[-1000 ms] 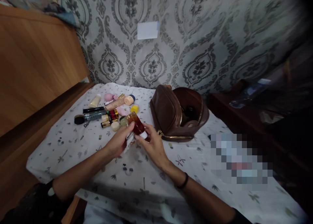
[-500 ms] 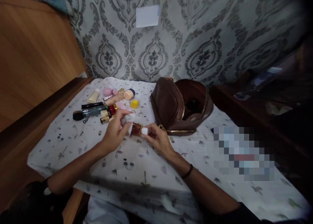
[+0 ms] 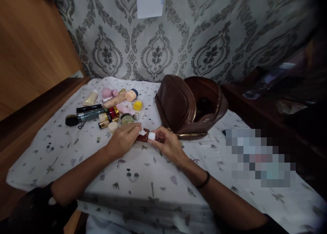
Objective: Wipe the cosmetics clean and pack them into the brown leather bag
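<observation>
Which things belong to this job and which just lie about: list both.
In use: amber bottle, its white cap, white tissue or cloth.

Seemingly just lying about: open brown bag, cream tube, green jar, yellow item.

The cap (image 3: pixel 152 136) looks plastic, the bag (image 3: pixel 176 103) smooth leather.

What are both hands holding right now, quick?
Left hand: closed on a white tissue, against the amber bottle.
Right hand: closed, gripping that bottle by its white cap.
</observation>
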The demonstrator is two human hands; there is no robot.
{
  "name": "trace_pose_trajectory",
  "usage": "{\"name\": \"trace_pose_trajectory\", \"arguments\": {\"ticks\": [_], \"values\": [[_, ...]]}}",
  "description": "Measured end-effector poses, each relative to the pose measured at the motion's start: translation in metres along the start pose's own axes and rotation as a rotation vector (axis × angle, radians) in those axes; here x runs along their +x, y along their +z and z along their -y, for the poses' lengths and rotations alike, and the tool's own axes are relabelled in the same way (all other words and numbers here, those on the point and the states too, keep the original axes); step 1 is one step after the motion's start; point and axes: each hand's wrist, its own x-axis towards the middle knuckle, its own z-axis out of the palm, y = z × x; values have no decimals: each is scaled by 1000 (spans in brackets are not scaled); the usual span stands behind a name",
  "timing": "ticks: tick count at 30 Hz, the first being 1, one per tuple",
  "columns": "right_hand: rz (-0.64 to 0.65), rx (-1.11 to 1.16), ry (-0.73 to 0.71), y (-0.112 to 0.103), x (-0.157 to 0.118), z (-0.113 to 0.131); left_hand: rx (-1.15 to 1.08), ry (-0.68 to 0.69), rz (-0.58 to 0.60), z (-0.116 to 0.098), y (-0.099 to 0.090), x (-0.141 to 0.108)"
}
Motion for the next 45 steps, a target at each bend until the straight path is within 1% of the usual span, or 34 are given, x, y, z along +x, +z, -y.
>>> {"name": "trace_pose_trajectory", "arguments": {"ticks": [4,7,9,12,14,16,18,19,20,21,23,25,27,30,36,40,43,45], "values": [[3,126,43,-1,2,2,24,-158,61,9,-5,0],[11,218,93,-3,2,3,-45,-265,85,15,-7,1],[0,248,95,-5,1,4,-90,-294,113,19,-8,2],[7,265,66,-9,1,9,-108,-297,149,23,-9,2],[31,268,51,-11,0,14,-106,-284,110,21,-10,3],[55,267,48,-11,-1,18,-114,-251,13,15,-13,6],[67,274,34,-10,-2,21,-133,-171,-113,5,-17,9],[68,279,20,-9,-2,21,-149,-115,-161,-1,-18,10],[68,287,-1,-8,-2,21,-169,-52,-187,-8,-19,12],[66,294,-27,-7,-2,20,-189,14,-184,-14,-18,13],[68,301,-67,-5,-2,17,-222,121,-108,-22,-15,14],[76,294,-74,-5,-2,13,-230,172,-18,-24,-10,13],[72,278,-60,-6,-2,11,-214,175,21,-20,-6,9],[54,245,-39,-7,-2,10,-190,153,38,-7,-6,3],[62,221,-29,-8,-2,8,-174,52,112,11,-19,-17],[77,178,-71,-9,-2,6,-174,-45,118,17,-25,-29],[42,104,-125,-10,-1,7,-220,-115,115,22,-25,-32],[10,75,-127,-10,-1,10,-246,-147,117,24,-23,-31]]}}
